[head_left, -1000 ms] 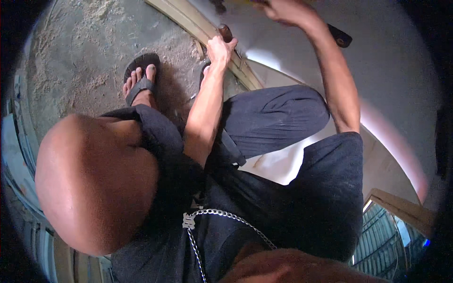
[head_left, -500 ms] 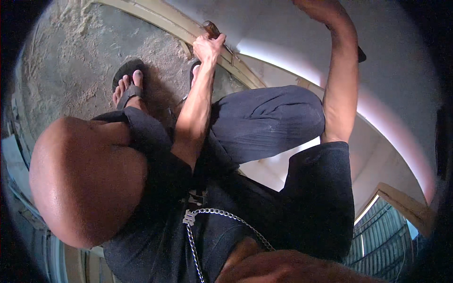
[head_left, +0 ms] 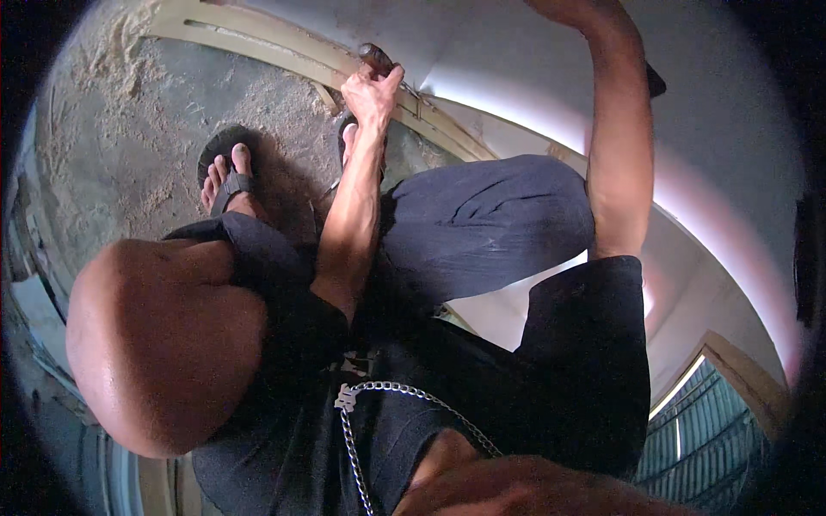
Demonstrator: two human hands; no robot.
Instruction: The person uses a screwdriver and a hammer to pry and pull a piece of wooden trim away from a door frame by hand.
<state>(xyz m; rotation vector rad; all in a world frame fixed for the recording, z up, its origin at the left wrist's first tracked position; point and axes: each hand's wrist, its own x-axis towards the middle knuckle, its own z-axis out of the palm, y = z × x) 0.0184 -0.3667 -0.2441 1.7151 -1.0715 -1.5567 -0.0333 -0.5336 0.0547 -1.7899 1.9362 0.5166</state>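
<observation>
Right hand (head_left: 570,9) cropped by top edge, dark object (head_left: 656,82) half behind right forearm (head_left: 619,146), brown handle (head_left: 375,58) partly hidden by left hand (head_left: 370,96)

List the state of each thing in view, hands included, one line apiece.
Left hand: closed around the brown handle.
Brown handle: gripped, its top end sticking out above the fist.
Right hand: cut off by the top edge, grip unclear.
Pale wooden length: running behind the left hand.
Floor: strewn with pale debris.
Left sandal: worn, strap over the foot.
Silver chain: draped over the black shirt.
</observation>
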